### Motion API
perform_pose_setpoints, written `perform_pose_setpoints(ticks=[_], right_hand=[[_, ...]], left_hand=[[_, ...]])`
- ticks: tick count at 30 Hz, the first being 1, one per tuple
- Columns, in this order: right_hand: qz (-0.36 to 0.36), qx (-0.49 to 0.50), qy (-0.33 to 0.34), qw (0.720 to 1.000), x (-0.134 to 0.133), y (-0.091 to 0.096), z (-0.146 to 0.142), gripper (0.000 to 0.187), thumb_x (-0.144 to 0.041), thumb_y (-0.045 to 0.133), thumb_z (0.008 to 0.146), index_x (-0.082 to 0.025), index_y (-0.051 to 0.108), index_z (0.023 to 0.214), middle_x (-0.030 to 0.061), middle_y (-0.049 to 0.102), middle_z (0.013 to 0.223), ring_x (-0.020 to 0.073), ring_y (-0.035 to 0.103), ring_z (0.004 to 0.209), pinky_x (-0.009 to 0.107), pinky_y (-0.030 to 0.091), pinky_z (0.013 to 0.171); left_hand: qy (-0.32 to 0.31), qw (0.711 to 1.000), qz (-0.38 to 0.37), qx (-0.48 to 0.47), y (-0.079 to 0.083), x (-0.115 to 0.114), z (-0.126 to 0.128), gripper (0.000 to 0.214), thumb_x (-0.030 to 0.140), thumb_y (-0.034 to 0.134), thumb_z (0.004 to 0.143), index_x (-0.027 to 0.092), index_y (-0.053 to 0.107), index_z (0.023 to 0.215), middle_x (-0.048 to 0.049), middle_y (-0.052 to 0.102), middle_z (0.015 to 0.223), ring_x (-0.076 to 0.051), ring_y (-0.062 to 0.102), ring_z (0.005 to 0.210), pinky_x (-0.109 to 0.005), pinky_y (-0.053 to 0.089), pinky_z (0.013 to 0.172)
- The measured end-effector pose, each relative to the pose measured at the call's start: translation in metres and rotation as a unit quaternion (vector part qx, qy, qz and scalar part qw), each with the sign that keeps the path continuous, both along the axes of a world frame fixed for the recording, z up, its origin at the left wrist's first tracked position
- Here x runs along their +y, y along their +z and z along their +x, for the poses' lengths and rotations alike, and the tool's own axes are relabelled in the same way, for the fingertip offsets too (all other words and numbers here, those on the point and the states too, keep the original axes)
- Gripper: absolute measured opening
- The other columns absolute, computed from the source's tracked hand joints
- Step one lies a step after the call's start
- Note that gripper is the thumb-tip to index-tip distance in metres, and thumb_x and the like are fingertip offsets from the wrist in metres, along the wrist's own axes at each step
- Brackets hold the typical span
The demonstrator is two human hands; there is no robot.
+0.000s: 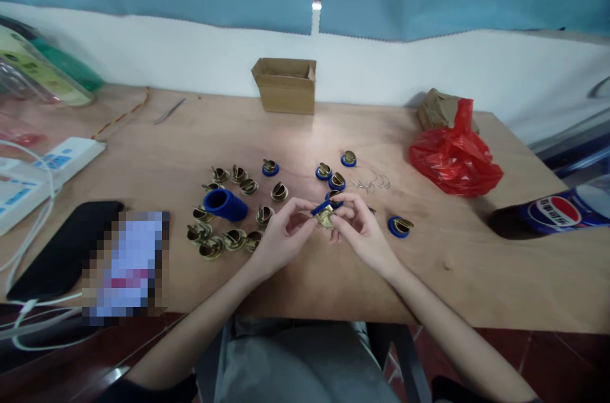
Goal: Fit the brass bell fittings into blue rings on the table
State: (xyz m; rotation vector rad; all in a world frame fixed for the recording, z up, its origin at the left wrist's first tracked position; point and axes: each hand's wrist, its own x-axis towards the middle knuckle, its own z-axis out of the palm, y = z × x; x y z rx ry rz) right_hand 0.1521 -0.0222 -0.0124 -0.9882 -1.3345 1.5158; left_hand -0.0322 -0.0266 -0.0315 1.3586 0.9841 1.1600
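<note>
- While pinched just below mid-frame, slightly right of centre, between left hand [281, 241] and right hand [363, 234]: one brass piece [326, 218], above or on the table [515, 288], cannot tell which.
- Along the upper left edge of that brass, touching: a blue ring [320, 208], seen nearly edge-on as a narrow band, long axis slanting up from left to right.
- Left grip closed on the pair: thumb at the lower left of the brass, forefinger near the ring's left end.
- Right grip closed too: thumb on the right side of the brass, fingers arched over from the upper right.
- Neither hand nearer; both in contact, from opposite sides, with the brass facing the bottom of the frame.
- Far side hidden by fingers; cannot tell how deep inside the ring.
- Just above the fingertips in the frame: a ringed piece [334, 196], partly covered; to its upper right, thin curved wires [374, 184].
- Left of centre, apart from the left hand: a blue stack [231, 206], open end toward the left, among loose brass pieces [210, 248].
- Right of the right hand, apart: another ringed piece [399, 225].
</note>
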Motion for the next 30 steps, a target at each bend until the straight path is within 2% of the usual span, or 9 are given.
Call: perform_pose_setpoints(ticks=[4, 10, 12, 17, 20, 24, 30], right_hand=[[0.031, -0.007, -0.035, 0.999, 0.0, -0.001, -0.001, 0.03, -0.036, 0.067, 0.091, -0.026, 0.048, 0.112, -0.0071, 0.058, 0.073, 0.0108, 0.058, 0.058, 0.027, 0.05, 0.059], [0.059, -0.035, -0.086, 0.994, 0.0, -0.001, -0.002, 0.025, -0.036, 0.067, 0.091, -0.025, 0.052, 0.109, -0.003, 0.062, 0.082, 0.0109, 0.056, 0.06, 0.027, 0.049, 0.058], [0.068, -0.049, -0.099, 0.992, 0.0, -0.001, -0.002, 0.024, -0.036, 0.067, 0.092, -0.025, 0.053, 0.108, -0.0024, 0.061, 0.083, 0.011, 0.056, 0.06, 0.027, 0.048, 0.058], [0.081, -0.057, -0.109, 0.989, -0.002, 0.001, -0.003, 0.023, -0.038, 0.067, 0.091, -0.026, 0.054, 0.106, -0.002, 0.059, 0.083, 0.0124, 0.054, 0.061, 0.029, 0.047, 0.058], [0.084, -0.057, -0.115, 0.988, -0.003, 0.001, -0.003, 0.02, -0.037, 0.066, 0.093, -0.026, 0.054, 0.104, -0.0019, 0.058, 0.083, 0.0125, 0.053, 0.061, 0.028, 0.045, 0.056], [0.091, -0.057, -0.116, 0.987, -0.005, 0.0, -0.003, 0.015, -0.037, 0.062, 0.096, -0.026, 0.052, 0.101, -0.0029, 0.054, 0.08, 0.0115, 0.05, 0.059, 0.026, 0.042, 0.053], [0.068, -0.077, -0.047, 0.994, -0.006, 0.001, 0.0, 0.023, -0.043, 0.057, 0.098, -0.026, 0.049, 0.112, -0.0052, 0.05, 0.072, 0.0128, 0.049, 0.059, 0.026, 0.041, 0.054]], left_hand=[[0.028, 0.999, 0.014, 0.022, 0.004, -0.002, 0.0, 0.012, 0.026, 0.068, 0.089, 0.02, 0.062, 0.097, -0.0055, 0.071, 0.109, -0.016, 0.072, 0.091, -0.03, 0.059, 0.083], [0.054, 0.993, 0.057, 0.085, 0.008, -0.003, -0.001, 0.013, 0.03, 0.072, 0.088, 0.019, 0.064, 0.089, -0.0069, 0.069, 0.117, -0.016, 0.07, 0.091, -0.03, 0.058, 0.082], [0.051, 0.993, 0.059, 0.093, 0.007, -0.004, -0.001, 0.016, 0.029, 0.073, 0.087, 0.02, 0.062, 0.095, -0.0059, 0.069, 0.114, -0.014, 0.07, 0.087, -0.029, 0.058, 0.08], [0.049, 0.994, 0.054, 0.085, 0.008, -0.006, -0.002, 0.051, 0.026, 0.078, 0.081, 0.024, 0.052, 0.124, -0.0042, 0.066, 0.109, -0.013, 0.068, 0.081, -0.027, 0.057, 0.075], [0.019, 0.988, 0.076, 0.134, 0.012, -0.006, -0.002, 0.046, 0.023, 0.073, 0.084, 0.025, 0.056, 0.127, -0.0036, 0.068, 0.108, -0.013, 0.066, 0.082, -0.027, 0.056, 0.076], [0.01, 0.981, 0.094, 0.168, 0.016, -0.006, -0.001, 0.033, 0.022, 0.072, 0.084, 0.023, 0.062, 0.116, -0.0029, 0.07, 0.106, -0.013, 0.066, 0.083, -0.026, 0.055, 0.076], [0.001, 0.982, 0.085, 0.167, 0.013, -0.007, -0.003, 0.033, 0.026, 0.073, 0.084, 0.022, 0.062, 0.115, -0.0036, 0.071, 0.106, -0.014, 0.067, 0.083, -0.028, 0.056, 0.076]])
